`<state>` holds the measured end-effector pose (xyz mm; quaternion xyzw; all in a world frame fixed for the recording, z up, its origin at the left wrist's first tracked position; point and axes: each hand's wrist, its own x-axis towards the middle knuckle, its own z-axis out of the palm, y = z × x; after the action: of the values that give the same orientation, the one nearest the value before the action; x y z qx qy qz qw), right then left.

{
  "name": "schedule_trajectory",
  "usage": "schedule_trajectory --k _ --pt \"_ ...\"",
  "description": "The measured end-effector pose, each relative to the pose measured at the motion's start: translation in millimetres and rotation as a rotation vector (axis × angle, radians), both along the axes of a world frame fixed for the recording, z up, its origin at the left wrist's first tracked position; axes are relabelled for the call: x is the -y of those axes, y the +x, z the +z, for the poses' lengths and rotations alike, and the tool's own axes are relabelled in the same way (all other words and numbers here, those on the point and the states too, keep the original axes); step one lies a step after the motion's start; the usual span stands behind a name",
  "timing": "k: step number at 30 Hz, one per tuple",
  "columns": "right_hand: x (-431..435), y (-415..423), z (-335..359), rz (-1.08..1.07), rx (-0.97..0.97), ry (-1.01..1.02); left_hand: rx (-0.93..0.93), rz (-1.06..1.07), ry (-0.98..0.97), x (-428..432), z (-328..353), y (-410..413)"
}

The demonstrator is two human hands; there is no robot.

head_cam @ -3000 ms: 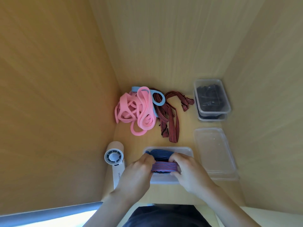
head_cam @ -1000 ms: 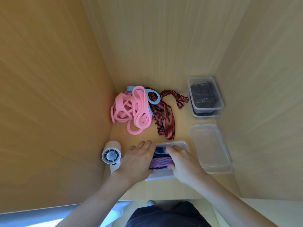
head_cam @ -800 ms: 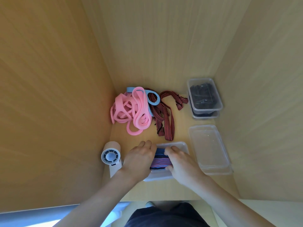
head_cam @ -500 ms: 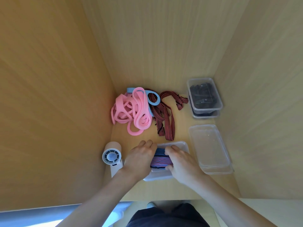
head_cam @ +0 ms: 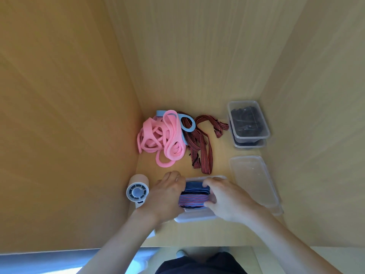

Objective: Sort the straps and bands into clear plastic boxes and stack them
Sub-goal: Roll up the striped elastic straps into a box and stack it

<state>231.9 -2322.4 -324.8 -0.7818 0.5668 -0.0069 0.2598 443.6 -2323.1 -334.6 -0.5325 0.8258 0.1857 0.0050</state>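
Left hand [head_cam: 166, 196], right hand [head_cam: 227, 200] around striped bands [head_cam: 194, 195]

Read no text, label, brand, number or sign. Noted one small dark marking on the handle of the white fan [head_cam: 137, 191], just left of the clear plastic box [head_cam: 195, 218]; too blurred to decipher.

Box [head_cam: 194, 217] in front of me: clear smooth plastic, w/ woven striped cloth straps [head_cam: 194, 198] inside. Pink bands [head_cam: 167, 139] look matt, rubbery. Shelf [head_cam: 219, 155]: matt wood-grain. Fan [head_cam: 137, 192]: smooth white plastic.
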Motion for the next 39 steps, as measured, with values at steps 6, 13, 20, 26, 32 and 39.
schedule_trajectory --k 6,13,20,26,32,39 --pt "22.7 -8.3 12.7 -0.134 0.135 -0.041 -0.202 0.075 0.007 -7.8 4.4 12.2" --pt "57.1 -4.5 6.9 -0.231 0.231 -0.079 -0.439 0.199 -0.055 -17.8 15.8 18.8" --pt "106.7 11.9 -20.8 -0.512 0.101 -0.042 -0.636 0.321 -0.098 -30.9 23.7 21.8" --pt "126.9 21.2 -40.2 -0.708 0.201 0.15 -0.706 0.389 -0.062 -36.5 25.1 21.1" --pt "122.6 9.8 -39.0 -0.798 0.367 0.239 -0.733 0.405 -0.037 -35.3 26.6 17.1" --pt "119.0 -11.0 -2.9 -0.826 0.654 0.223 -0.742 0.41 -0.005 -24.4 28.3 6.9"
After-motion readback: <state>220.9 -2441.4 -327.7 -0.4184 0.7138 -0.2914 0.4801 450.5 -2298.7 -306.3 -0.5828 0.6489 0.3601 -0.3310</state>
